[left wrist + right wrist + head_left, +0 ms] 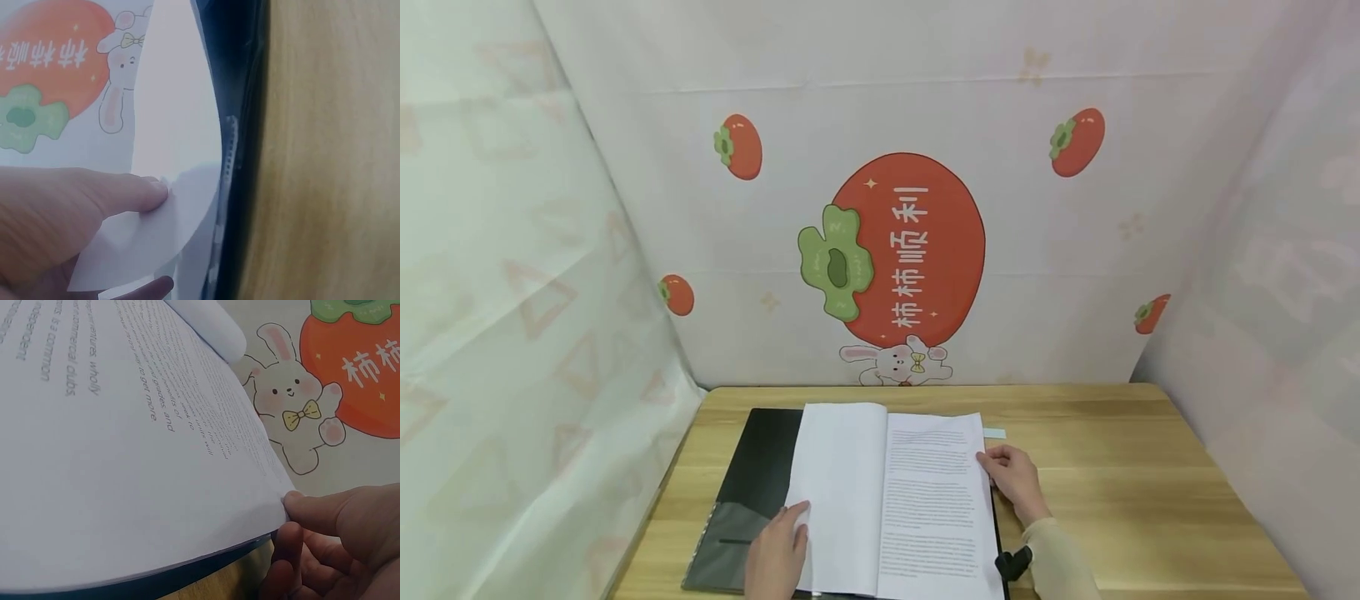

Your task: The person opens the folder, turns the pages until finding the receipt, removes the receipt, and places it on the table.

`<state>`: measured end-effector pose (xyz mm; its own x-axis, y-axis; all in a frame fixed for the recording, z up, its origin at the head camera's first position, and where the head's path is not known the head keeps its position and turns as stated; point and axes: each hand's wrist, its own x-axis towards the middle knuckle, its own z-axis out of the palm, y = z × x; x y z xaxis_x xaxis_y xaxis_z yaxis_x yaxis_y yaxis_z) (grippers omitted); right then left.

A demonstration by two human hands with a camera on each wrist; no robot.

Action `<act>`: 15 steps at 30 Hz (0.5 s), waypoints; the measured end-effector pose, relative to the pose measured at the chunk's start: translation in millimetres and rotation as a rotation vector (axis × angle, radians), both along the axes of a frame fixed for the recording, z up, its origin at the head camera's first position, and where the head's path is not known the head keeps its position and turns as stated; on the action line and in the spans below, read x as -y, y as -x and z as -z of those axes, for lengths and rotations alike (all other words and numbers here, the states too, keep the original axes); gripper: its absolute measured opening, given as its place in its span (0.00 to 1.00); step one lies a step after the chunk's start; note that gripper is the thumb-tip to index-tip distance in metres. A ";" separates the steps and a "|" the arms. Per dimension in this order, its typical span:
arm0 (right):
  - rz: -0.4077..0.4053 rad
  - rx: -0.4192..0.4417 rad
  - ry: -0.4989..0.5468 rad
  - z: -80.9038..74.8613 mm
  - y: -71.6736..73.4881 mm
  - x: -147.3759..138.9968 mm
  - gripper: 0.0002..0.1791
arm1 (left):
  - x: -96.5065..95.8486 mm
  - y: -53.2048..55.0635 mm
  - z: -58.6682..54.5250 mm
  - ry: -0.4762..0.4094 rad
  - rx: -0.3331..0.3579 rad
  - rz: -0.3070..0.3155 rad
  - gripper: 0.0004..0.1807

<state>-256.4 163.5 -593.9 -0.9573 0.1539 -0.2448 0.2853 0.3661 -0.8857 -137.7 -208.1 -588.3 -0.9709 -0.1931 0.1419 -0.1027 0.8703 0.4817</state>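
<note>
The left hand (775, 554) is pinching a blank white paper page (842, 492) and the right hand (1017, 479) a white printed paper page (932, 508), both spreading over the open black plastic folder (767, 454) on the pale wooden table (1120, 483), so gentle, single-sheet lifting is probably avoiding creases.
</note>
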 end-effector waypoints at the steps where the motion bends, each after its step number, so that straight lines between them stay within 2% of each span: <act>1: -0.002 0.001 -0.002 0.1 -0.3 -0.1 0.17 | 0.8 0.4 1.5 0.005 -0.006 0.003 0.16; 6: 0.003 0.006 -0.011 0.3 -0.5 0.8 0.17 | 5.7 0.7 13.3 0.046 -0.075 0.000 0.16; 7: 0.003 0.006 -0.012 0.5 -0.4 1.1 0.17 | 5.1 -0.7 9.3 0.043 -0.052 -0.003 0.17; 10: 0.006 -0.002 -0.024 0.3 -1.3 1.8 0.16 | 6.0 -2.7 11.4 0.037 -0.026 -0.024 0.17; 15: 0.006 -0.018 -0.032 2.1 -2.9 2.3 0.16 | 12.2 -6.6 9.9 -0.044 0.073 -0.015 0.19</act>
<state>-253.5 161.2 -596.0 -0.9606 0.1671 -0.2219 0.2713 0.3926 -0.8788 -131.1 -220.3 -598.2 -0.9753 -0.2119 0.0622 -0.1514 0.8465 0.5104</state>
